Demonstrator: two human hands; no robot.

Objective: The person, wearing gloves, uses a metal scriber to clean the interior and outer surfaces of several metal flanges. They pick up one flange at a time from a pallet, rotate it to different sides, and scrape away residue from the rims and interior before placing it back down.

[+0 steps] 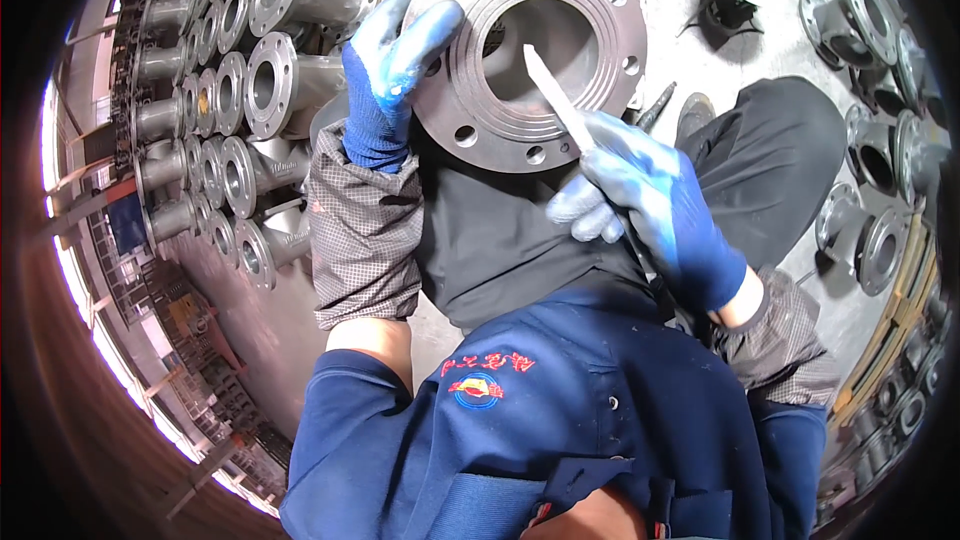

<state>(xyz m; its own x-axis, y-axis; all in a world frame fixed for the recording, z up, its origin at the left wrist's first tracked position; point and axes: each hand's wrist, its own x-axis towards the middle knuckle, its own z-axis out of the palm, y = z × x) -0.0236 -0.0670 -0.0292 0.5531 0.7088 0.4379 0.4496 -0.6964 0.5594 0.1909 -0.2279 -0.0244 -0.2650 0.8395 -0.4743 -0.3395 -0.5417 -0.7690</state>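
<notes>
A grey metal flanged pipe fitting [615, 35] stands in front of me, its round flange facing up with bolt holes and ring grooves about a wide bore. My left hand [392, 70], in a blue glove with a pale coated palm, grips the flange's left edge, thumb on its face. In my gloved right hand [645, 190] is a slim, pale, bar-like tool [552, 90] with a blunt tip, held like a pen. The tool slants over the near right part of the flange, its tip over the bore. I cannot tell whether it touches the metal.
Many flanged pipe fittings [272, 85] are stacked at the left. More fittings [855, 25] stand on the floor at the right, near yellowish rails [885, 325]. A dark pointed tool [657, 108] lies beside the flange. My dark-trousered legs [770, 140] frame the work.
</notes>
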